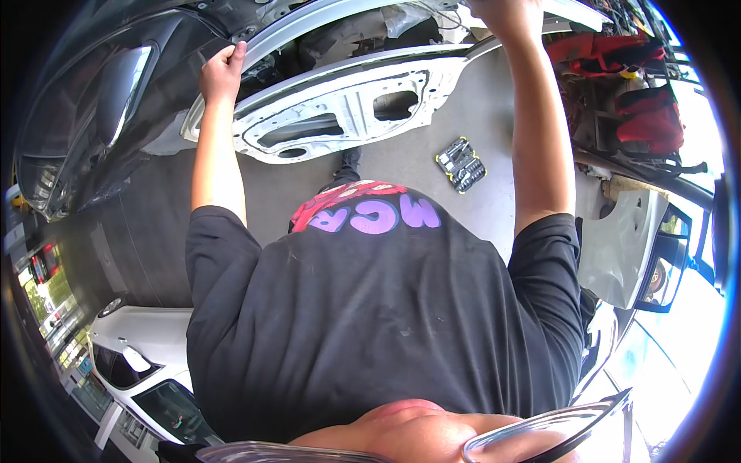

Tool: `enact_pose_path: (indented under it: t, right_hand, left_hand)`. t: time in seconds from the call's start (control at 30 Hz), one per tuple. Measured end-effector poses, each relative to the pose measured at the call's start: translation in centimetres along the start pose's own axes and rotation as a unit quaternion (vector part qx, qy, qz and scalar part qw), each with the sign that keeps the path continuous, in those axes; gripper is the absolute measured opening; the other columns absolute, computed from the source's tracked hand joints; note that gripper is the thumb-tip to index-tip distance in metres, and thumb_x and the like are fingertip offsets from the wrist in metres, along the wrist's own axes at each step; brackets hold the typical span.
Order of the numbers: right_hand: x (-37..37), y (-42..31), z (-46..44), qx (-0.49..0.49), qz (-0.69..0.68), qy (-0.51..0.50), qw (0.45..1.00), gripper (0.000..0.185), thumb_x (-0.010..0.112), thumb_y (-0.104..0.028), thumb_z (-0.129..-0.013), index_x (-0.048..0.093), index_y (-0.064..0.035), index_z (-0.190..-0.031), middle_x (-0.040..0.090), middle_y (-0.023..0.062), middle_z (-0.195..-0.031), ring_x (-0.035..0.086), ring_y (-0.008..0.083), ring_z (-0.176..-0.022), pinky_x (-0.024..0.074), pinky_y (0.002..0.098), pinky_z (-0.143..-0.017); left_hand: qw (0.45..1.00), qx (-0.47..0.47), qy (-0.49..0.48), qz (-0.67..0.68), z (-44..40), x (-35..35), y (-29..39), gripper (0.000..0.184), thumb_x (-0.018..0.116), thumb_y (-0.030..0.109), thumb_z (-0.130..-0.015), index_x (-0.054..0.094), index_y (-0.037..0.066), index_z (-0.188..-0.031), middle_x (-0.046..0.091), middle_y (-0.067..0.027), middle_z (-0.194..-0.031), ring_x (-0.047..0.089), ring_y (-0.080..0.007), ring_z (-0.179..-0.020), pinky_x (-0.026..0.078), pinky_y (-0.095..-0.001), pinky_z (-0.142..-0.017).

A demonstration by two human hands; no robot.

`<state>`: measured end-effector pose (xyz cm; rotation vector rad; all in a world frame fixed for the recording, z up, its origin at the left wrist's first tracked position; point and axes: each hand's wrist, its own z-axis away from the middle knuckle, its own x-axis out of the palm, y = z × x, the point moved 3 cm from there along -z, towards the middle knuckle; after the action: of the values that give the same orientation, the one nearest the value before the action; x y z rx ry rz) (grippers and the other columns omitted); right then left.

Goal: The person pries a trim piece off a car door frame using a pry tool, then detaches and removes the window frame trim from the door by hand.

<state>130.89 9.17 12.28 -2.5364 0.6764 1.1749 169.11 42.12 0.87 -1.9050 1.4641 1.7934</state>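
A bare white car door shell [359, 108] is in front of me, with cutouts in its inner panel and a long curved window frame above. My left hand [222, 73] is closed around the frame at its left side, thumb up along the edge. At the top edge of the view my right hand [509, 14] is on the right end of the frame. Its fingers are partly cut off by the picture edge, but they appear wrapped over the frame. Both arms are stretched out ahead of me.
On the grey floor to the right lies an open tool case [461, 164]. A dark car with a side mirror [123, 92] is at the left. Red items [648, 119] hang on a rack at the right, near a silver car panel [621, 251]. Behind stands a white car [147, 339].
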Motion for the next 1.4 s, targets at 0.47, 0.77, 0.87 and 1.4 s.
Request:
enact_pose_path:
  t: [0.47, 0.77, 0.87, 1.4]
  right_hand:
    - [3.5, 1.3, -2.8, -0.004, -0.005, -0.030, 1.000, 0.042, 0.085, -0.018, -0.070, 0.066, -0.0127, -0.106, 0.062, 0.0105, -0.108, 0.058, 0.0363, -0.116, 0.0439, 0.0484, -0.107]
    - [1.3, 0.8, 0.6, 0.027, -0.041, 0.030, 0.998, 0.076, 0.086, -0.025, -0.076, 0.057, -0.0181, -0.146, 0.052, 0.0151, -0.155, 0.046, 0.0384, -0.145, 0.0301, 0.0538, -0.126]
    - [1.2, 1.9, 8.5, 0.060, -0.019, 0.097, 0.993, 0.056, 0.083, -0.030, -0.084, 0.064, -0.0151, -0.134, 0.068, 0.0139, -0.124, 0.065, 0.0326, -0.118, 0.0444, 0.0475, -0.111]
    - [1.7, -10.8, 56.6, 0.548, -0.481, -0.456, 0.510, 0.056, 0.076, -0.044, -0.097, 0.071, -0.0016, -0.133, 0.076, 0.0133, -0.112, 0.071, 0.0219, -0.099, 0.0572, 0.0388, -0.090]
  left_hand:
    - [0.999, -0.024, -0.045, -0.015, -4.4, 1.5, -1.5, 0.073, 0.053, 0.080, -0.098, 0.078, 0.012, -0.101, 0.074, -0.0152, -0.084, 0.073, -0.0387, -0.089, 0.054, -0.0441, -0.077]
    - [0.997, 0.003, -0.072, 0.029, -5.1, 1.7, -2.4, 0.072, 0.053, 0.074, -0.102, 0.077, 0.007, -0.109, 0.076, -0.0172, -0.091, 0.076, -0.0359, -0.095, 0.055, -0.0419, -0.086]
    - [0.995, 0.039, -0.066, 0.057, -4.6, 1.3, -2.0, 0.062, 0.063, 0.064, -0.102, 0.072, 0.004, -0.114, 0.076, -0.0170, -0.100, 0.074, -0.0368, -0.099, 0.055, -0.0426, -0.089]
    - [0.986, 0.069, -0.101, -0.112, -4.0, 0.6, 4.1, 0.045, 0.080, 0.037, -0.092, 0.064, 0.008, -0.122, 0.075, -0.0216, -0.113, 0.072, -0.0448, -0.107, 0.056, -0.0502, -0.089]
